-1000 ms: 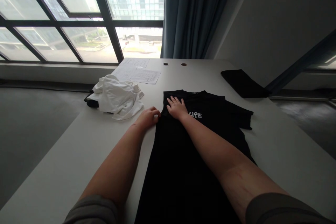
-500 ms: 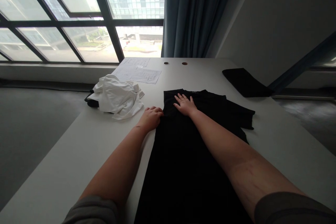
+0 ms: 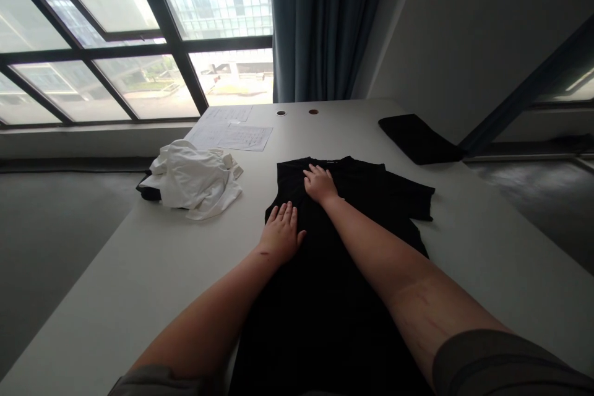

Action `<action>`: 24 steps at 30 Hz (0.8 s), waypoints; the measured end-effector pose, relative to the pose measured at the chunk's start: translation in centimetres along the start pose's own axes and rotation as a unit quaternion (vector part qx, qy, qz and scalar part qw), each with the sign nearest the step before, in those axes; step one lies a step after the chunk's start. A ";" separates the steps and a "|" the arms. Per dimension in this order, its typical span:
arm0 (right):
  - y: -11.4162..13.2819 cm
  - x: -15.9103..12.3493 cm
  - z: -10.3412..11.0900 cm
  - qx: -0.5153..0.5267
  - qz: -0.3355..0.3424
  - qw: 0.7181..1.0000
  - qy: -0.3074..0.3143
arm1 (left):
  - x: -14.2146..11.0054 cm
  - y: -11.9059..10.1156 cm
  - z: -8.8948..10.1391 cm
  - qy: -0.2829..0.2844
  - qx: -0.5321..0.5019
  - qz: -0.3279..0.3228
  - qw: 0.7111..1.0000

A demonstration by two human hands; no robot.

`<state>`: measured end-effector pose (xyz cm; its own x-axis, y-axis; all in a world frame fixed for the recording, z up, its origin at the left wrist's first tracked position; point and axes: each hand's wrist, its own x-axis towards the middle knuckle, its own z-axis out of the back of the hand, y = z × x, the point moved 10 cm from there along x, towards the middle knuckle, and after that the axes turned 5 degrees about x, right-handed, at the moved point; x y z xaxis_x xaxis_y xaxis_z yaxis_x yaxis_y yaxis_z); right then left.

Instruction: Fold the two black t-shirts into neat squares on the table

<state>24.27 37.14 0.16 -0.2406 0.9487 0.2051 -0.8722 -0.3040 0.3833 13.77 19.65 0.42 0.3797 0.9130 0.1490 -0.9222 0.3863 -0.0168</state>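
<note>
A black T-shirt (image 3: 334, 297) lies spread on the white table, its collar at the far end and one short sleeve stretched out to the right. On the left side the edge runs straight, and no sleeve sticks out there. My left hand (image 3: 282, 234) rests flat on the shirt near its left edge, fingers extended. Farther up, just below the collar, my right hand (image 3: 320, 183) lies palm down on the cloth with its fingers stretched out. Neither hand grips the fabric.
A crumpled white garment (image 3: 195, 176) with something black under it sits at the table's left edge. Papers (image 3: 244, 136) lie behind it. A folded black cloth (image 3: 420, 139) is at the back right. Two round holes pierce the white table (image 3: 492, 247) near its far edge.
My left hand has let go of the shirt's left edge and moved nearer and onto the cloth, opening flat. My right hand stays near the collar. The view has shifted slightly right.
</note>
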 end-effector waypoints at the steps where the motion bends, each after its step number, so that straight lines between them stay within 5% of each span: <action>1: 0.0 -0.1 0.5 0.004 0.000 1.000 -0.020 | 0.0 -0.6 0.1 0.002 -0.001 -0.014 1.000; 5: 0.3 -0.8 2.1 0.017 0.014 0.998 -0.066 | 0.1 -1.8 1.1 0.010 -0.004 -0.048 0.999; 10: 1.2 -1.1 2.0 0.009 0.036 0.998 -0.047 | 1.0 0.8 2.6 -0.039 -0.023 0.014 0.999; 17: 0.8 -0.7 1.3 0.012 0.025 0.999 -0.041 | 1.7 3.0 -0.1 -0.008 -0.015 0.057 0.998; 24: 0.3 -0.5 1.4 0.013 0.016 0.998 -0.053 | 0.8 1.7 -0.3 0.020 0.023 0.028 0.999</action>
<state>24.77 36.43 1.45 -0.2203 0.9248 0.3103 -0.8532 -0.3368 0.3982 12.52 21.13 0.18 0.3295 0.9378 0.1088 -0.9440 0.3292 0.0219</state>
